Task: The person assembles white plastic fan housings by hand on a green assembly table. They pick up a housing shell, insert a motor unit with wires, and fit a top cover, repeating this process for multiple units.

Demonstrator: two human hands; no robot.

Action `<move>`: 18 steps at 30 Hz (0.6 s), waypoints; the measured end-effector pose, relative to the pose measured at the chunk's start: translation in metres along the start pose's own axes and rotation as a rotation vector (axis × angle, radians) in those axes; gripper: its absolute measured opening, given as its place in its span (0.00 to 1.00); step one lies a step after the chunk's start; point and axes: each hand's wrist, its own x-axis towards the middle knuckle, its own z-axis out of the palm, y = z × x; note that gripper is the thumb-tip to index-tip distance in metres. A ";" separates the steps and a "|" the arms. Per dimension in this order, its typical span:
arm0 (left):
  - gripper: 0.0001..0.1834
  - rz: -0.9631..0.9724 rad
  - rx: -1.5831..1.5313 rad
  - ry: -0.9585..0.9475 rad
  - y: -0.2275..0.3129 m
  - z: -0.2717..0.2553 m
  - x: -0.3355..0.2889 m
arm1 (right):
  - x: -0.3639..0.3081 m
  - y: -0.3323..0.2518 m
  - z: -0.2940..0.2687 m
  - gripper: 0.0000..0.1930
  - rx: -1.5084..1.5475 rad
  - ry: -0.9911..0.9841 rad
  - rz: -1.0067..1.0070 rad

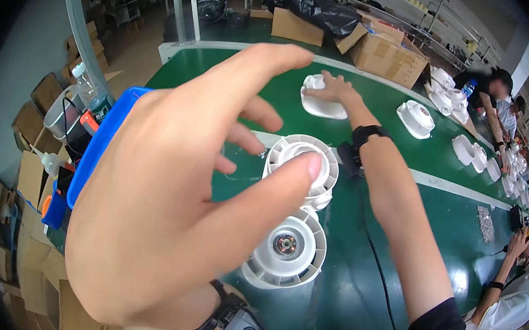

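Observation:
Large in the foreground, my left hand (168,175) is open, its fingers curved and apart with nothing between them. Its thumb passes in front of a round white fan housing (325,164) with a slotted rim, hiding part of it; touching cannot be told. Just nearer lies a second white fan housing (287,256), copper windings showing at its centre. My right hand (334,89) is stretched to the far side of the table, fingers spread over a white plastic cover (324,109). It seems to touch the cover, without a clear grip.
A blue bin (104,143) stands left, partly behind my left hand. A black cable (375,239) runs along the green table (346,313). Another white housing (416,119) sits far right. Cardboard boxes (383,55) stand behind the table. Co-workers (514,284) are at right.

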 end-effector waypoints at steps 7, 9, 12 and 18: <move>0.34 -0.002 0.018 0.023 -0.002 0.002 -0.006 | -0.089 -0.026 -0.041 0.32 0.394 0.114 -0.837; 0.34 0.000 0.017 0.031 -0.004 0.004 -0.006 | -0.183 -0.037 -0.067 0.28 0.393 0.003 -1.036; 0.34 0.016 0.007 0.021 0.000 0.011 0.002 | -0.274 -0.031 -0.052 0.32 0.242 0.027 -1.382; 0.34 0.014 -0.029 0.010 -0.005 0.011 0.006 | -0.332 -0.028 0.001 0.55 0.128 -0.077 -1.219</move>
